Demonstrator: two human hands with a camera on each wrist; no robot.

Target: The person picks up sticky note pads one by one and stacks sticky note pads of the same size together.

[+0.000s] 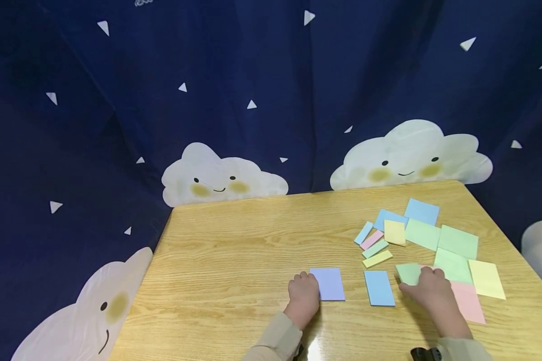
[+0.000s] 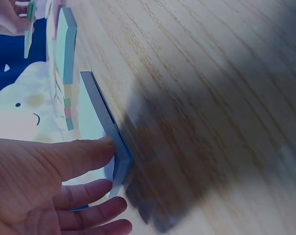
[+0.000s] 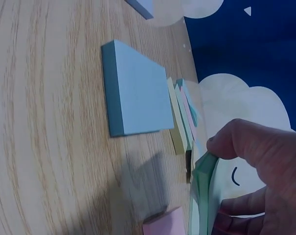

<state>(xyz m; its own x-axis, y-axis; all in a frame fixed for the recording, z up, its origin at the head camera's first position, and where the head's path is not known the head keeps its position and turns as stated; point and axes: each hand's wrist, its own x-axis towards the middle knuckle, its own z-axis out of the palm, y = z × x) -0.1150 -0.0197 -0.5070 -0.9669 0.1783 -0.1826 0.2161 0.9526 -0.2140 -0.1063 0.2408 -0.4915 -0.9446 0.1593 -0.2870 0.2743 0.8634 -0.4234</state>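
At the middle front of the table, my left hand (image 1: 303,296) grips the left edge of a purple sticky note pad (image 1: 330,285). In the left wrist view the thumb lies on that pad (image 2: 100,105), near one corner. To the right, my right hand (image 1: 433,296) pinches a light green sticky note pad (image 1: 407,274) between thumb and fingers. The right wrist view shows this green pad (image 3: 204,191) raised off the table on edge. A blue sticky note pad (image 1: 379,288) lies flat between the two hands. Under the right hand, a pink pad (image 1: 469,303) is partly covered.
Several green pads (image 1: 458,242), blue pads (image 1: 422,212) and yellow pads (image 1: 487,279) lie clustered at the right, some touching. Narrow strips of sticky notes (image 1: 375,249) lie slanted beside them. A dark blue curtain (image 1: 253,60) with clouds stands behind the wooden table (image 1: 226,250).
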